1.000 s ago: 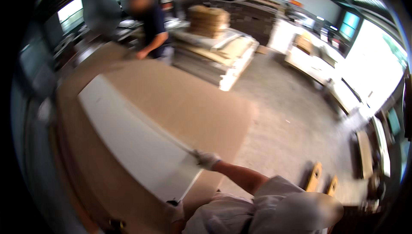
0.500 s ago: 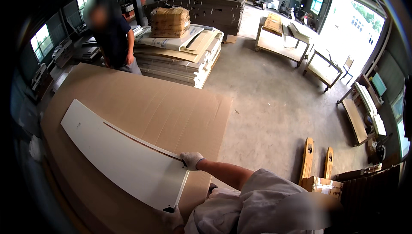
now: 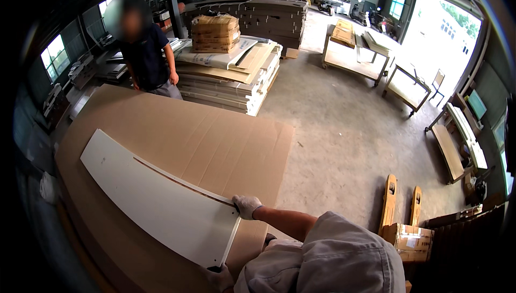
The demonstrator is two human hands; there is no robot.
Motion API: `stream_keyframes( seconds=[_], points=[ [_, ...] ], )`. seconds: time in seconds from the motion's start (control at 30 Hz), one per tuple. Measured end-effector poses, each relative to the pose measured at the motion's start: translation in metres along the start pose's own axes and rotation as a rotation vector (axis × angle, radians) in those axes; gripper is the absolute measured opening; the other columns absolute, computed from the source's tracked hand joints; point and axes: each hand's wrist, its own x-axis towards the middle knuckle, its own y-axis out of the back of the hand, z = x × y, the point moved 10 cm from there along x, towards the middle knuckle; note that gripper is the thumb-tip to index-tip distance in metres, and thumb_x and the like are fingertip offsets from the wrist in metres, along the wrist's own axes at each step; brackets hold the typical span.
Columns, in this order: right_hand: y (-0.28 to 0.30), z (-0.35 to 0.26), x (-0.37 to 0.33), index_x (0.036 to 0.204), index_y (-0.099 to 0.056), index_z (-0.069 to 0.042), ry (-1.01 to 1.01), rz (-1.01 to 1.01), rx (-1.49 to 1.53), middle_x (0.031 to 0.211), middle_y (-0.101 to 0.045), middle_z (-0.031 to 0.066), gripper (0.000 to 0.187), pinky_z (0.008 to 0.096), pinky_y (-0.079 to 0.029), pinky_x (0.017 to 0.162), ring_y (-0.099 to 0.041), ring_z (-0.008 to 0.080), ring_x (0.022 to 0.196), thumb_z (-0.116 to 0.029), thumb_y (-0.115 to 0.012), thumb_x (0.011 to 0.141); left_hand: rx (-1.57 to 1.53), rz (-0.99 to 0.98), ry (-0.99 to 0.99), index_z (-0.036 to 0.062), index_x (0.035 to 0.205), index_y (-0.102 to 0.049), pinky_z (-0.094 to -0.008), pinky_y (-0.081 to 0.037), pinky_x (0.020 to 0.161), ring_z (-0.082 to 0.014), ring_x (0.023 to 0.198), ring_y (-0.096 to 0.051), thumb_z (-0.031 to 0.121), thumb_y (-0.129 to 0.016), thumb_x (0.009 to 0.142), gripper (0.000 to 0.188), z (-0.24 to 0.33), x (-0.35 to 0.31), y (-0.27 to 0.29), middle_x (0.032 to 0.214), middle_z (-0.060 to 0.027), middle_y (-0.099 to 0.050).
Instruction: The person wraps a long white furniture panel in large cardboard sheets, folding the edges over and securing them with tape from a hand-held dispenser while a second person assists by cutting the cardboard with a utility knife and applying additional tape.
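Note:
A long white panel (image 3: 161, 199) with a narrow slot (image 3: 172, 175) along its far edge lies on a large brown cardboard sheet (image 3: 236, 142). My right hand (image 3: 248, 207), in a whitish glove, is closed round the panel's far corner at the end nearest me. At the other corner of that same end, my left hand (image 3: 220, 278) holds the edge; it is gloved, in shadow, and its fingers are partly hidden. Small dark holes show near both of these corners. Across the cardboard stands a co-worker (image 3: 148, 56) in a dark shirt, arms hanging down.
Behind the cardboard is a stack of boards (image 3: 226, 86) topped by a strapped carton bundle (image 3: 215, 33). A yellow pallet-truck fork (image 3: 388, 201) and a carton (image 3: 411, 239) are at the right. Wheeled tables (image 3: 355, 67) stand farther back, towards the bright doorway.
The view has shifted slightly. Dark patches covering the panel's two near-end corners have given way to small holes, as my fingers there have moved. The panel stays on the cardboard.

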Motion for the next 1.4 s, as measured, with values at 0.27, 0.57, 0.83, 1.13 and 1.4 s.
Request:
stream_keyframes(
  seconds=[0.27,0.57,0.83,1.13,1.4],
  points=[
    [0.000,-0.005,0.006,0.129,-0.056,-0.006,0.043,0.026,0.019,0.121,-0.073,0.0212,0.039,0.0531,-0.059,0.092,-0.073,0.0428,0.114,-0.021,-0.069,0.095,0.058,-0.087,0.181,-0.0046,0.148,-0.051,-0.0532,-0.051,0.113,-0.0465,0.134,-0.061,0.038,-0.086,0.080,0.088,0.029,-0.010,0.032,0.142,-0.0313,-0.062],
    [0.010,-0.015,0.007,0.128,-0.057,-0.007,0.077,-0.062,0.014,0.120,-0.073,0.0205,0.037,0.0518,-0.059,0.092,-0.072,0.0428,0.114,-0.017,-0.069,0.094,-0.108,-0.075,0.060,-0.0064,0.134,-0.060,-0.0497,-0.058,0.101,-0.0425,0.119,-0.070,0.029,-0.085,0.083,0.067,0.007,-0.003,0.013,0.125,-0.0274,-0.070],
    [-0.002,0.008,0.001,0.138,-0.055,-0.010,-0.048,0.107,0.093,0.116,-0.074,0.0223,0.038,0.0512,-0.060,0.089,-0.074,0.0425,0.107,-0.015,-0.060,0.100,-0.053,-0.192,0.210,-0.0041,0.135,-0.059,-0.0487,-0.058,0.100,-0.0405,0.116,-0.072,0.029,-0.084,0.084,0.066,-0.029,-0.007,0.000,0.122,-0.0243,-0.072],
    [0.024,0.021,-0.007,0.139,-0.058,-0.013,0.156,0.447,-0.026,0.099,-0.075,0.0180,0.041,0.0536,-0.059,0.076,-0.074,0.0416,0.090,-0.018,-0.065,0.099,0.045,0.169,0.043,0.0069,0.144,-0.058,-0.0528,-0.057,0.098,-0.0461,0.116,-0.072,0.015,-0.080,0.088,0.060,-0.075,0.010,0.018,0.125,-0.0254,-0.073],
    [0.022,0.082,-0.014,0.141,-0.053,-0.011,-0.092,0.370,0.223,0.101,-0.075,0.0170,0.062,0.0496,-0.060,0.085,-0.075,0.0413,0.096,-0.008,-0.080,0.085,-0.195,0.321,0.199,-0.0016,0.143,-0.056,-0.0496,-0.052,0.108,-0.0447,0.127,-0.064,0.020,-0.084,0.081,0.071,-0.139,-0.018,0.047,0.136,-0.0266,-0.066]
  ],
)
